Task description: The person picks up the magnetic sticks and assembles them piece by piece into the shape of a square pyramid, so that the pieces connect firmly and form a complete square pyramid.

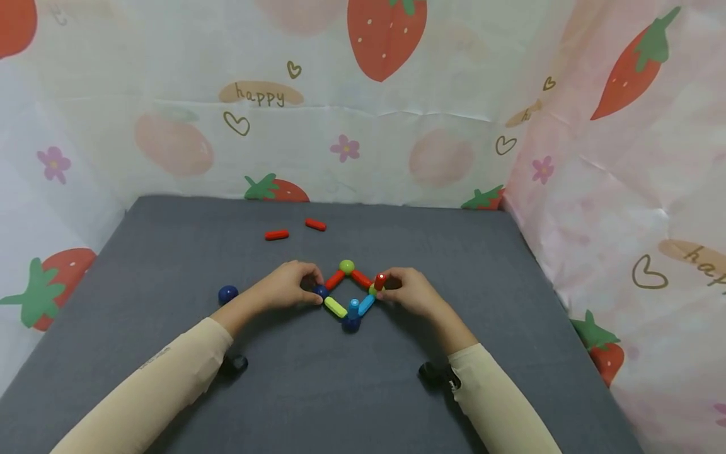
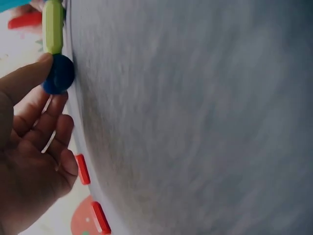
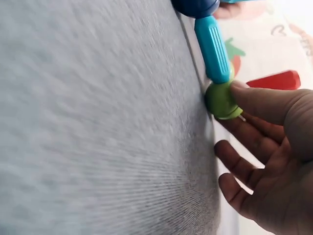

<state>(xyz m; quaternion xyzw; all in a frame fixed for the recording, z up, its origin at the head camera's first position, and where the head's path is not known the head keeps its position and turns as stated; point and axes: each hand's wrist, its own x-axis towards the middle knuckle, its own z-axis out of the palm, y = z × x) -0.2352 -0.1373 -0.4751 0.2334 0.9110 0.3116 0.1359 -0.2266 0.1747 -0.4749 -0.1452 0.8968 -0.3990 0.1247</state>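
A four-sided frame of rods and balls lies on the grey cloth. Its left corner is a blue ball (image 2: 59, 74), which the left hand (image 1: 291, 285) pinches between thumb and fingers. At the right corner, the right hand (image 1: 412, 291) pinches a green ball (image 3: 223, 100); a red rod (image 1: 379, 281) stands up from it. The far corner is another green ball (image 1: 346, 267), joined by two red rods. A blue ball (image 1: 351, 324) forms the near corner, with a light blue rod (image 1: 353, 308) upright on it. A yellow-green rod (image 1: 335, 307) and a blue rod (image 3: 213, 49) make the near sides.
Two loose red rods (image 1: 276, 235) (image 1: 315, 224) lie beyond the left hand. A loose blue ball (image 1: 228, 294) sits beside the left forearm. Dark objects show at both wrists. Strawberry-printed cloth hangs behind the grey table surface (image 1: 317, 403) and at both sides.
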